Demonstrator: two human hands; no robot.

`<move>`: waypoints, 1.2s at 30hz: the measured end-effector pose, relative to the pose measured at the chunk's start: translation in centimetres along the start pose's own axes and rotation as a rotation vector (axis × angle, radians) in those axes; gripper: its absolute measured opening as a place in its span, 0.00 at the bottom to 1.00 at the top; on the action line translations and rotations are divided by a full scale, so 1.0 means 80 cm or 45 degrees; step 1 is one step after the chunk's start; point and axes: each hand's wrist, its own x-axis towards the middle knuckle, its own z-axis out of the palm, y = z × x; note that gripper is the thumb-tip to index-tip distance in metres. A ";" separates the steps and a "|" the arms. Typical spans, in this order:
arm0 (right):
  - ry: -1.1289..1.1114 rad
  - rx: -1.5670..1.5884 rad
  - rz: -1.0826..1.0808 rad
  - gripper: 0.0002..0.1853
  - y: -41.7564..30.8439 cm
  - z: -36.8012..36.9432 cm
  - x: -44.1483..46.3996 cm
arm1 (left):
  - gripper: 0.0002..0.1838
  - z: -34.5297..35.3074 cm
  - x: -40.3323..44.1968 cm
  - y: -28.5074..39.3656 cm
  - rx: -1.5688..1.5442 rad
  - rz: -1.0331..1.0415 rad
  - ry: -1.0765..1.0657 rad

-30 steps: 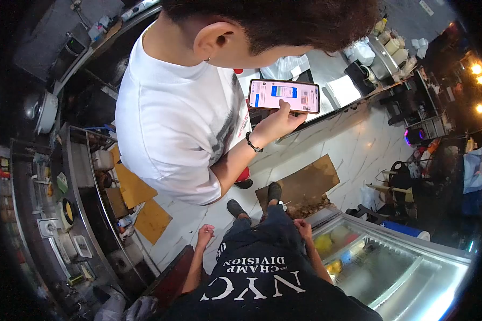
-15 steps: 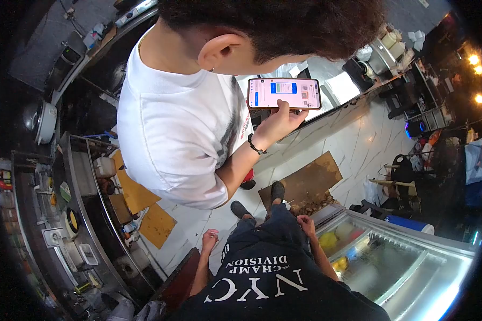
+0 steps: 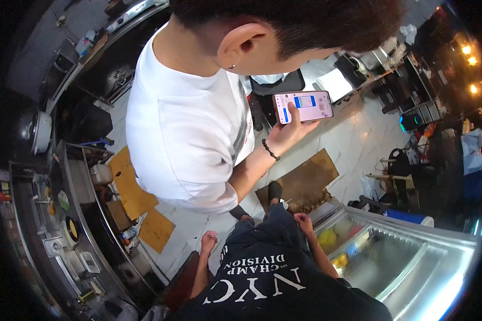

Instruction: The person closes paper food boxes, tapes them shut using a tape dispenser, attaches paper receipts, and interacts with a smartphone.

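Observation:
My left hand [image 3: 209, 241] hangs beside my left hip with its fingers curled in, and I see nothing in it. By my right thigh, my right hand [image 3: 304, 222] is loosely closed, near the corner of a glass-topped chest freezer [image 3: 326, 213]. No object shows in that hand either. In front of me stands another person in a white T-shirt [image 3: 182, 134]. That person's hand [image 3: 289, 134], with a dark beaded bracelet at the wrist, holds a smartphone [image 3: 310, 109] with a lit screen, thumb on the glass.
Brown cardboard [image 3: 300, 176] lies on the marble-look floor by my feet. More cardboard sheets [image 3: 156, 230] lie to the left, beside a metal counter [image 3: 83, 182]. Yellow and red items show through the freezer glass. A work table with a white sheet [image 3: 334, 85] stands beyond the phone.
The other person has leaned slightly to the right, and the phone has moved right and down in view. Their thumb has moved left across the screen. My hands stay almost where they were.

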 end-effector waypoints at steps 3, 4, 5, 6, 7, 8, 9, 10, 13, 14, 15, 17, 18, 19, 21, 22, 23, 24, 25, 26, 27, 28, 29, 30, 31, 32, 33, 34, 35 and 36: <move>0.032 0.019 0.040 0.08 -0.008 0.002 0.008 | 0.12 -0.004 0.027 -0.032 -0.568 -0.036 0.043; 0.043 0.027 0.027 0.08 0.005 0.001 0.004 | 0.11 0.000 0.030 -0.026 -0.436 -0.072 0.023; 0.022 0.320 -0.135 0.07 0.028 0.002 0.013 | 0.10 0.000 0.025 -0.017 -0.301 -0.106 0.008; 0.049 0.209 -0.092 0.07 0.023 -0.002 0.015 | 0.09 0.000 0.023 -0.010 -0.162 -0.144 0.000; 0.071 0.099 -0.033 0.07 0.012 -0.001 0.014 | 0.09 0.000 0.033 -0.010 -0.116 -0.101 -0.021; 0.092 -0.007 0.033 0.08 0.010 0.000 0.013 | 0.08 -0.001 0.043 -0.006 -0.067 -0.061 -0.042; 0.129 0.035 -0.054 0.08 0.010 0.001 0.013 | 0.08 -0.003 0.050 -0.004 -0.017 -0.024 -0.065; 0.102 0.044 -0.037 0.11 0.004 -0.001 0.012 | 0.08 -0.004 0.057 0.004 0.025 0.047 -0.064; 0.194 0.058 0.009 0.15 -0.001 -0.006 -0.007 | 0.10 -0.002 0.096 0.040 0.119 0.197 -0.077; 0.204 0.062 0.050 0.16 -0.003 -0.008 -0.019 | 0.11 -0.001 0.114 0.049 0.127 0.208 -0.091; 0.209 0.062 0.079 0.16 -0.008 -0.011 -0.023 | 0.11 0.004 0.123 0.066 0.195 0.248 -0.132; 0.314 0.138 0.018 0.15 -0.010 -0.016 -0.058 | 0.12 0.015 0.147 0.112 0.321 0.343 -0.204; 0.368 0.177 -0.017 0.14 -0.007 -0.015 -0.076 | 0.13 0.020 0.167 0.131 0.419 0.437 -0.226; 0.416 0.164 0.039 0.14 0.002 -0.012 -0.093 | 0.13 0.023 0.186 0.143 0.514 0.523 -0.247; 0.471 0.281 0.066 0.13 0.033 -0.020 -0.131 | 0.14 0.042 0.211 0.167 0.595 0.632 -0.275; 0.470 0.428 0.028 0.13 0.064 -0.029 -0.143 | 0.13 0.059 0.218 0.192 0.593 0.666 -0.275; 0.459 0.577 -0.008 0.13 0.084 -0.035 -0.153 | 0.12 0.077 0.222 0.219 0.535 0.742 -0.286; 0.437 0.733 -0.033 0.13 0.099 -0.040 -0.162 | 0.11 0.087 0.220 0.246 0.486 0.811 -0.289; 0.443 0.708 0.007 0.14 0.102 -0.046 -0.163 | 0.10 0.102 0.209 0.275 0.485 0.827 -0.261; 0.449 0.682 0.043 0.16 0.104 -0.056 -0.160 | 0.10 0.128 0.195 0.301 0.483 0.847 -0.231; 0.455 0.654 0.080 0.18 0.107 -0.068 -0.156 | 0.09 0.154 0.181 0.320 0.482 0.866 -0.202; 0.432 0.729 -0.080 0.19 0.116 -0.058 -0.142 | 0.08 0.159 0.188 0.328 0.455 0.817 -0.250; 0.402 0.808 -0.250 0.21 0.136 -0.061 -0.116 | 0.08 0.179 0.188 0.330 0.426 0.781 -0.292; 0.365 0.884 -0.420 0.22 0.156 -0.071 -0.092 | 0.07 0.200 0.185 0.330 0.393 0.744 -0.330; 0.438 0.653 -0.351 0.23 0.153 -0.071 -0.074 | 0.06 0.207 0.204 0.305 0.382 0.734 -0.379; 0.469 0.598 -0.114 0.21 0.146 -0.082 -0.055 | 0.06 0.227 0.218 0.288 0.382 0.717 -0.426; 0.506 0.540 0.120 0.20 0.150 -0.091 -0.032 | 0.06 0.243 0.234 0.273 0.384 0.704 -0.478; 0.547 0.478 0.351 0.19 0.152 -0.090 -0.007 | 0.05 0.254 0.243 0.261 0.409 0.644 -0.490; 0.615 0.488 0.275 0.14 0.100 -0.099 -0.011 | 0.05 0.272 0.250 0.259 0.432 0.576 -0.506; 0.679 0.442 0.016 0.14 0.093 -0.088 0.002 | 0.05 0.274 0.260 0.253 0.462 0.521 -0.521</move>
